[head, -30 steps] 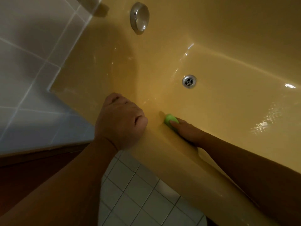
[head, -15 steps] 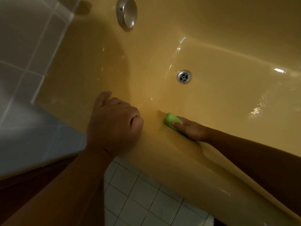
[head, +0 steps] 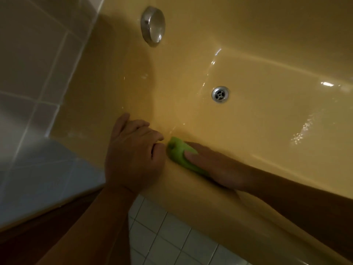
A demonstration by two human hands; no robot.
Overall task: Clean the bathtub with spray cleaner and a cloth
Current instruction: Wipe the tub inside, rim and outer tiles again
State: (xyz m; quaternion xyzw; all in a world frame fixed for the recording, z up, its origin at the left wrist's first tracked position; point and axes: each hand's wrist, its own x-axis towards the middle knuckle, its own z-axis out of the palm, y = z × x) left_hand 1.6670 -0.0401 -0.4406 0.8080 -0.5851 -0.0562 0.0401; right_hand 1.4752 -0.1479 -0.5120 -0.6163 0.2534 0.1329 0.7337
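From the head view, the left hand point(head: 133, 157) rests on the tub point(head: 267, 134) rim, fingers curled over its inner edge. Just beside it, the right hand point(head: 215, 167) reaches in from the right and holds the green cloth point(head: 177, 152) against the inner wall below the rim, thumb laid across it, other fingers hidden. The wet floor holds a drain point(head: 220, 94), an overflow cap point(head: 153, 26) sits on the end wall, and tiles point(head: 162, 238) cover the floor outside.
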